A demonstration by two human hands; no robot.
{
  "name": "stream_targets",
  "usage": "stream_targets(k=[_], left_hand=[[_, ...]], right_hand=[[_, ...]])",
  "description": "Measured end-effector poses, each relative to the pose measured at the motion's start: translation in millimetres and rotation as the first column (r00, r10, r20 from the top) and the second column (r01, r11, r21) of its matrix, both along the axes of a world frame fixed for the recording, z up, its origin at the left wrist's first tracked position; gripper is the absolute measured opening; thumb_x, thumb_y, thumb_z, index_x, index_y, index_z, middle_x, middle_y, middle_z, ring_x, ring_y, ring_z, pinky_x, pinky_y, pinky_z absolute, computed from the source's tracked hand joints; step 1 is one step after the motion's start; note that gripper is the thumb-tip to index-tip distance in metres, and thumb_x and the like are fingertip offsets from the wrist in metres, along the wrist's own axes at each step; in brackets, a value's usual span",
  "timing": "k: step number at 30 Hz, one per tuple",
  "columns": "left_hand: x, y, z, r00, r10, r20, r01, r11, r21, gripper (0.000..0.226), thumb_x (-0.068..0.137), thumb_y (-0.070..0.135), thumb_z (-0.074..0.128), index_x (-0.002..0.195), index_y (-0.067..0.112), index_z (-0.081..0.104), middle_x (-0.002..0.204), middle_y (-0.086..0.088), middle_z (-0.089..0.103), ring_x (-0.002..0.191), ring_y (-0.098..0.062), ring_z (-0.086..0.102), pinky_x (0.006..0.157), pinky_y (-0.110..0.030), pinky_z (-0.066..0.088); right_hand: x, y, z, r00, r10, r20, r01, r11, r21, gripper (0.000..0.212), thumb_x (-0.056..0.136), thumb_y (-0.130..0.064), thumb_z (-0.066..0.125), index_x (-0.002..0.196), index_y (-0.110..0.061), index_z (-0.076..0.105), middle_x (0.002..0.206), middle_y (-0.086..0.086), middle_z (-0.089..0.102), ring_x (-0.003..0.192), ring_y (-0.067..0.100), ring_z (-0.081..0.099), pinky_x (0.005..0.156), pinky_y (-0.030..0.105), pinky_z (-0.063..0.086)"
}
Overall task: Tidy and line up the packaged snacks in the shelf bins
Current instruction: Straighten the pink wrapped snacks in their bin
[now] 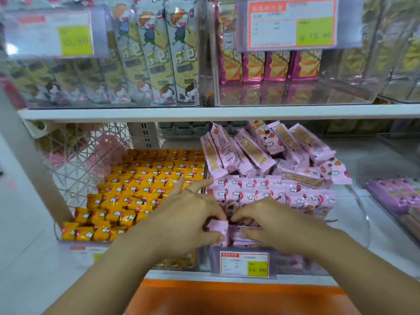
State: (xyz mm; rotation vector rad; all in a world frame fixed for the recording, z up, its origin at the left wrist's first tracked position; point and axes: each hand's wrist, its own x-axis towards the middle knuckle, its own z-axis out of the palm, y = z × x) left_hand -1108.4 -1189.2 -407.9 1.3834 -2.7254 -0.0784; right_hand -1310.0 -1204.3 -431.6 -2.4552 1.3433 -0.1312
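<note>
"15.80" on lower price tag [244, 263], "¥ 15.80" on upper price tag [292, 23]

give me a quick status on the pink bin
Both hands, left and right, pinching pink snack packs at bin front. Loose pile behind unsorted. Nothing blocking.

Loose pink packet heap [272, 153] blocks bin rear; shelf board [204, 112] caps headroom above.

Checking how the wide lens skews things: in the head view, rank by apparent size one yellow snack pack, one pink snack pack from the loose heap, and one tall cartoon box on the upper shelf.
1. Cartoon box, largest.
2. Pink pack.
3. Yellow pack, smallest.
The box sits farther back, so its true lead is probably greater.
</note>
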Motion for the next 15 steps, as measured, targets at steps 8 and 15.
stream_targets(k=[8,15], left_hand=[[19,-6,19,0.828,-0.030,-0.560,-0.022,0.996,-0.086,0.017,0.074,0.044,0.058,0.088,0.034,0.057,0.092,0.020,0.059,0.092,0.001,0.056,0.078,-0.014,0.041],[30,-4,22,0.554,0.009,-0.832,-0.089,0.995,-0.048,0.022,0.077,0.036,0.054,0.092,0.021,0.060,0.090,0.009,0.062,0.086,-0.011,0.062,0.073,-0.015,0.047]], right_hand=[[8,-13,-2,0.999,0.028,0.041,-0.034,0.988,0.152,0.038,0.082,-0.027,0.071,0.118,-0.021,0.060,0.106,-0.007,0.063,0.093,0.011,0.060,0.080,0.029,0.049],[16,-28,3,0.984,0.134,-0.121,-0.094,0.952,0.291,0.037,0.083,-0.025,0.069,0.117,-0.020,0.056,0.106,-0.005,0.058,0.092,0.012,0.055,0.078,0.024,0.046]])
